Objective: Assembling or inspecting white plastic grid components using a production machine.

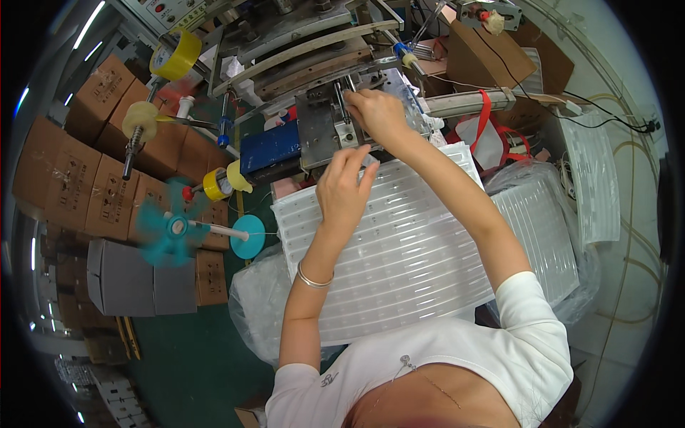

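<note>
Nearest, along the lower edge: a white shirt (457, 349), then broad ribbed clear plastic trays (389, 264) laid out in front of the body. Over the far edge of the trays: the left hand (344, 189), loosely cupped, fingers apart from the thumb, with nothing visible in its grasp. Just beyond: the metal fixture (319, 123), with a small metal block (346, 135) at its near side and a dark blue pad (271, 148) to its left. Over the fixture: the right hand (380, 116), fingers drawn in narrow beside a slim metal rod (340, 102); impossible to make out whether anything small is pinched at the hidden fingertips.

Judging by this pose, probably at the step of setting or adjusting something small in the fixture, with the left hand ready close by. For the next move, likely a need for fine fingertip control in a tight gap, and for pulling both hands well back before any machine motion.

Farther: heavy metal machine plates (300, 46) beyond the fixture, and a yellow tape roll (177, 55) to the left. Beyond a teal fan (176, 227), well off to the left: stacked brown cartons (68, 171).
</note>
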A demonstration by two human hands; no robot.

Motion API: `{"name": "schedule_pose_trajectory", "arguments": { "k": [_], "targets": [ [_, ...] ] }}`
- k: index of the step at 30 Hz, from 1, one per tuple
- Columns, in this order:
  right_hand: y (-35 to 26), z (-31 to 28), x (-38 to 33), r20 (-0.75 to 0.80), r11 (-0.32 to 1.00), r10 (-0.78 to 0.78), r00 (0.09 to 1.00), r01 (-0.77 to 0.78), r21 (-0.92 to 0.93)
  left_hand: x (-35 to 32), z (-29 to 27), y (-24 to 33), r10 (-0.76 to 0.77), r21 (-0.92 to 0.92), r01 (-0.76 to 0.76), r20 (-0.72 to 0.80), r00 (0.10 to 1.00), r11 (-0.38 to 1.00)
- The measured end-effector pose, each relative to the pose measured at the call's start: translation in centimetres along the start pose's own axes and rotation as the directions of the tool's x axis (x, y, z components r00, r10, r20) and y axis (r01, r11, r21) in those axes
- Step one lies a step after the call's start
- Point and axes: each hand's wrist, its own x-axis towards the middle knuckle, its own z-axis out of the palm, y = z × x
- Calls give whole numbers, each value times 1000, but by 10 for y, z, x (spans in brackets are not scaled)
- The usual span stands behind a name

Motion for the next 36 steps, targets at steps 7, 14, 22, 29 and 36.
{"name": "schedule_pose_trajectory", "arguments": {
  "k": [7,14,22,29,36],
  "targets": [
    [5,2,-12,-14,988,131,991,-129,79,-25,26,15,21,-126,2,180,983,992],
    [56,-133,-85,419,885,389,821,-459,78,-42,43,38,220,-249,-139,334,917,958],
    [70,-170,-189,715,992,25,699,69,-102,-68,107,38,233,-11,-282,592,771,959],
    [62,-185,-122,524,917,205,827,-349,193,-61,71,34,158,-76,-140,585,795,987],
    [48,-137,-103,465,719,397,791,-583,379,-37,50,27,124,-175,-77,277,953,982]
  ]
}}
